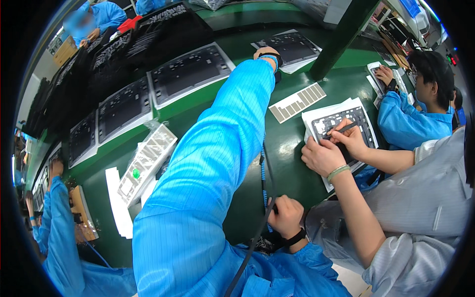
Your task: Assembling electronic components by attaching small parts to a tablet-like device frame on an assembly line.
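My left arm, in a blue striped sleeve, stretches far across the green table. At its end my left hand [267, 53], with a black band at the wrist, is at the left edge of a dark flat panel [292, 48] lying on white sheets. Its fingers are mostly hidden, so I cannot see whether it grips the panel. My right hand [288, 216] is close to my body at the table's near edge, fingers curled closed. Something small and dark shows by its thumb, too unclear to name. A black cable [255, 240] passes just beside this hand.
A co-worker's hands [341, 141] work with a dark pen-like tool on a panel at the right. A sticker sheet [298, 102] lies nearby. More dark panels [188, 72] line the table's far left. A green post [344, 39] stands ahead; a bagged strip sheet [148, 163] lies left.
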A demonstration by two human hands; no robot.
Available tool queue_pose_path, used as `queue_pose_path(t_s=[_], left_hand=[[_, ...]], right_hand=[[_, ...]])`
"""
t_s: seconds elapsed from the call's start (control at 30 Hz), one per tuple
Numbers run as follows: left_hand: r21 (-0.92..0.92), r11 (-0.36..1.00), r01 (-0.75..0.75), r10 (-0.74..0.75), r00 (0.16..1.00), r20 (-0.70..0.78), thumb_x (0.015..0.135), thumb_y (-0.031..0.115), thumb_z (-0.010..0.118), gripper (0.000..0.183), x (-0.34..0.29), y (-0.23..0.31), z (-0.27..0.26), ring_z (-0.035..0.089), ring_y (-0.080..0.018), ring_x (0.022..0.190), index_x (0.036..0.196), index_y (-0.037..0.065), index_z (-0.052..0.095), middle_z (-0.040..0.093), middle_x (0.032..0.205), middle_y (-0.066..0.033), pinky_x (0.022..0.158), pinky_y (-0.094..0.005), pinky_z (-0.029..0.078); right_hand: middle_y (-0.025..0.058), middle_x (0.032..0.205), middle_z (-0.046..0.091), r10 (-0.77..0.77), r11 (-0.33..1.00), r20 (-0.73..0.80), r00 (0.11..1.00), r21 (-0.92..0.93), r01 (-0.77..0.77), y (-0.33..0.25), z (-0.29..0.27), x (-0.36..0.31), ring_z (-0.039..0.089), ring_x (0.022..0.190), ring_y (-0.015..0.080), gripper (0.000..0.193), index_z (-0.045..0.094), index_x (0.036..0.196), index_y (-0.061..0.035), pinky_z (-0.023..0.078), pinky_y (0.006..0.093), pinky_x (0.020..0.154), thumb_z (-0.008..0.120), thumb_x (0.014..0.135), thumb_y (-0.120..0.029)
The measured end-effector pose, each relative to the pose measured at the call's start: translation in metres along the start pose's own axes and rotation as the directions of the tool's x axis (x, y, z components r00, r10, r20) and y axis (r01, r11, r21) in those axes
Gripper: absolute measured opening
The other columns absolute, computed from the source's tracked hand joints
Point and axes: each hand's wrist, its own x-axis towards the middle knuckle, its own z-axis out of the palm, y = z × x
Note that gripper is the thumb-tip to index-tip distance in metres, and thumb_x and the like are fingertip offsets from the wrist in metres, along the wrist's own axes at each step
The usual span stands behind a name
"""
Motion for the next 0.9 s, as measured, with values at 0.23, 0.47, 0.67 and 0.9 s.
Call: queue_pose_path(t_s=[0.23, 0.47, 0.67, 0.9], left_hand=[[-0.003, 0.996, 0.085, -0.085, 0.996, -0.002, 0.089, 0.025, 0.055, 0.032, 0.037, 0.019, 0.008, 0.064, -0.0296, 0.112, 0.113, 0.013, 0.071, 0.066, 0.122, -0.0084, 0.085, -0.0475, 0.052], [0.145, 0.989, 0.013, 0.038, 0.939, -0.342, 0.081, 0.024, 0.063, 0.023, 0.016, -0.058, -0.044, 0.069, -0.0301, 0.099, 0.096, 0.010, 0.076, 0.071, 0.104, -0.0167, 0.080, -0.0433, 0.054], [0.455, 0.890, -0.022, 0.203, 0.913, -0.354, 0.074, 0.019, 0.066, 0.014, -0.069, -0.239, -0.173, 0.068, -0.0320, 0.080, 0.081, 0.009, 0.074, 0.070, 0.085, -0.0169, 0.069, -0.0429, 0.053], [-0.118, 0.978, 0.170, -0.207, 0.838, -0.504, 0.079, 0.023, 0.068, 0.017, -0.369, -0.231, -0.216, 0.068, -0.0320, 0.075, 0.081, 0.007, 0.072, 0.070, 0.083, -0.0147, 0.066, -0.0433, 0.052]], right_hand=[[0.0062, 0.059, 0.047, -0.006, 1.000, 0.002, 1.000, -0.023, 0.006, 0.002, -0.005, 0.001, 0.051, 0.050, 0.0252, 0.020, 0.050, 0.065, -0.0088, 0.040, 0.0362, 0.048, 0.069, 0.074, -0.010], [0.0096, 0.063, 0.051, 0.076, 0.992, 0.023, 0.997, 0.104, -0.078, -0.003, -0.006, 0.006, 0.055, 0.055, 0.0272, 0.016, 0.055, 0.070, -0.0053, 0.044, 0.0349, 0.051, 0.069, 0.077, -0.011], [0.0110, 0.095, 0.069, 0.192, 0.340, 0.569, 0.800, 0.726, -0.598, -0.029, -0.017, 0.048, 0.068, 0.076, 0.0193, 0.018, 0.060, 0.091, -0.0025, 0.041, 0.0236, 0.047, 0.060, 0.093, -0.021], [0.0295, 0.136, 0.047, -0.072, -0.612, 0.746, 0.662, 0.491, -0.621, -0.037, 0.037, 0.109, 0.055, 0.120, 0.0419, 0.079, 0.037, 0.131, 0.0092, 0.041, 0.0197, 0.040, 0.048, 0.093, -0.060]])
